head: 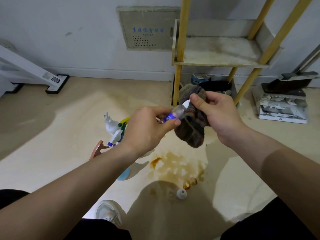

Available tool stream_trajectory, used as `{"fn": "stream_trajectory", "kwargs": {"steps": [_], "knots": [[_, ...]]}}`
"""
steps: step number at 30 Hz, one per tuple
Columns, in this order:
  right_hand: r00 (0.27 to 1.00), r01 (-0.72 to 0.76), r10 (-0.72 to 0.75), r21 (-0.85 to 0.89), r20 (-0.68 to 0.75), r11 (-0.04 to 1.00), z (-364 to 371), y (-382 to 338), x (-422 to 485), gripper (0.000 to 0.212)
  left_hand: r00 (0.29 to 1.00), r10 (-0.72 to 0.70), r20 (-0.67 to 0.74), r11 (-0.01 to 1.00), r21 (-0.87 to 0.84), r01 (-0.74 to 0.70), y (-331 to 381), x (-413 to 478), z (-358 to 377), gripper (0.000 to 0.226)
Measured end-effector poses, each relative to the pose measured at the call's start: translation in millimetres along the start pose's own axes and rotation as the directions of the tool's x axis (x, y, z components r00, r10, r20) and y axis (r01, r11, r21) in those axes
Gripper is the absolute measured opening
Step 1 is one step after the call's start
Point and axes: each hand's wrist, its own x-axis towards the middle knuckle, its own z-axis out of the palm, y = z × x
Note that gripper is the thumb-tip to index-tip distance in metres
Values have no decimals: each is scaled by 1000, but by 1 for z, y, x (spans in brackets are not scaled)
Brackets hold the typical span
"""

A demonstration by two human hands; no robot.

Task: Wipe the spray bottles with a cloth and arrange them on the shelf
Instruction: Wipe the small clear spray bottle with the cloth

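The left hand (147,129) is holding a small clear spray bottle (174,114) with a blue label, its grip clamped around the lower body, thumb on the label. The bottle is lying tilted, its white nozzle end pointing up and right into a dark knitted cloth (192,125). The right hand (216,111) is pinching that cloth around the bottle's top, grip clamped on the cloth, the thumb pressing near the nozzle. Both hands are hovering above the floor, just in front of the shelf (223,51).

The shelf's yellow posts are standing close behind the right hand, the front left post just beyond the cloth. Its middle tier is lying bare and stained, with open room across it. The lowest tier is holding dark clutter that is too dim to tell apart.

Beneath the left forearm, several other spray bottles (115,129) are crowding together on the floor, partly hidden. A small white cap (181,194) is lying apart near a brown stain (174,165) on the pale floor (69,135). A dustpan (284,99) is sitting to the right by the wall, and a white stand (34,73) is reaching in from the left. A shoe (109,212) is showing below.
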Motion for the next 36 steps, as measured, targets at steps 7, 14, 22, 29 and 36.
{"fn": "stream_trajectory", "kwargs": {"steps": [7,14,22,29,36], "knots": [[993,-108,100,-124,-68,986,-1,-2,1,50,995,94,9,973,211,-94,4,-4,4,31],[988,-155,150,241,36,958,8,-2,-1,47,982,-143,125,835,-517,188,6,-3,5,23],[953,-87,31,176,302,981,33,20,-16,41,935,-322,152,572,-755,320,12,-4,5,23],[959,-64,64,-10,276,998,32,25,-19,42,911,-399,106,619,-701,353,6,0,10,18],[927,44,52,-245,371,969,34,25,-26,40,915,-386,112,581,-742,336,5,-2,6,30]]}}
